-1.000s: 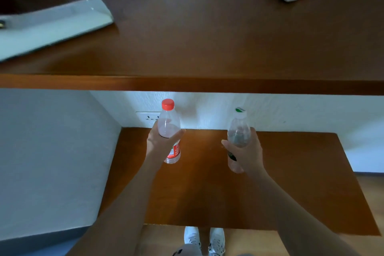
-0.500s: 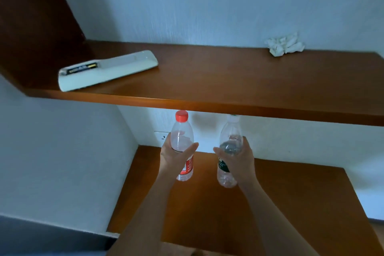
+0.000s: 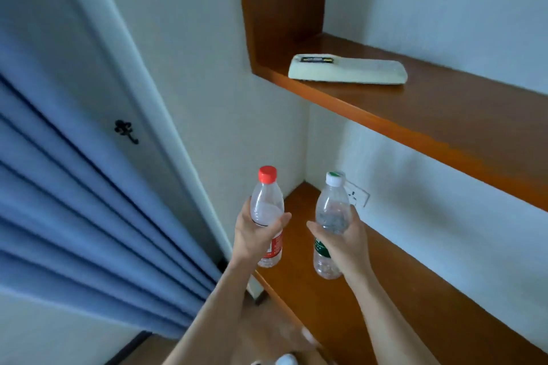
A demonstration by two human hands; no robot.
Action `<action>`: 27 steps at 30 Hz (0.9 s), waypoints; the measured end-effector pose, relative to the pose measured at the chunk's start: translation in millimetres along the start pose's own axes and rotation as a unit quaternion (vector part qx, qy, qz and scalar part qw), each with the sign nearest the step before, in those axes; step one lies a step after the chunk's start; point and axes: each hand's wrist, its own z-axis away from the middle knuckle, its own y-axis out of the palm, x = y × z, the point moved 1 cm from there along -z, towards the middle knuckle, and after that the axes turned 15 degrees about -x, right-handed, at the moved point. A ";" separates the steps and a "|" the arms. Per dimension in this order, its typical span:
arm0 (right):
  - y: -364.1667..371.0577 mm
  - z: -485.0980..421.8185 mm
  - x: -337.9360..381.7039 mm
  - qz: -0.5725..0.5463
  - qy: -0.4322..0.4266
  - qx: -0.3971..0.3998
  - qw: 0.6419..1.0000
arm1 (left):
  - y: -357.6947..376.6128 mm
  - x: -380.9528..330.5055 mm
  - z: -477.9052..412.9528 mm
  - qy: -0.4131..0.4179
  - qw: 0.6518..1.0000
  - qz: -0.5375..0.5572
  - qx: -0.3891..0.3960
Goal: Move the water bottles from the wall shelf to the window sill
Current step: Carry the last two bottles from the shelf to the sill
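**Colour rundown: two bottles, plenty of brown and blue**

We're seeing a clear red-cap bottle [image 3: 265, 204] with a red-and-white label. There's also a clear green-label bottle [image 3: 330, 207] whose cap is white with a green top. The upper shelf [image 3: 444, 115] and the lower shelf [image 3: 355, 305] are both warm reddish-brown wood. The curtain [image 3: 74, 231] is plain blue, darker in the folds. The wall [image 3: 207, 98] looks pale whitish. The flat slab [image 3: 347, 72] is off-white with a black strip, and the socket [image 3: 357, 194] is white.

Red-capped bottle [image 3: 266, 201] and green-capped bottle [image 3: 330, 207], both upright, apart
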 end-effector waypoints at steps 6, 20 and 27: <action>52.1 55.9 17.2 -0.033 -0.045 0.180 0.982 | -95.9 17.5 58.2 -0.048 0.979 -0.013 -0.196; 183.2 266.1 57.5 -0.009 -0.175 0.488 0.855 | -299.3 37.5 229.5 -0.131 0.827 -0.026 -0.546; 236.4 374.5 64.4 -0.003 -0.244 0.582 0.775 | -380.3 60.5 295.1 -0.153 0.743 -0.028 -0.651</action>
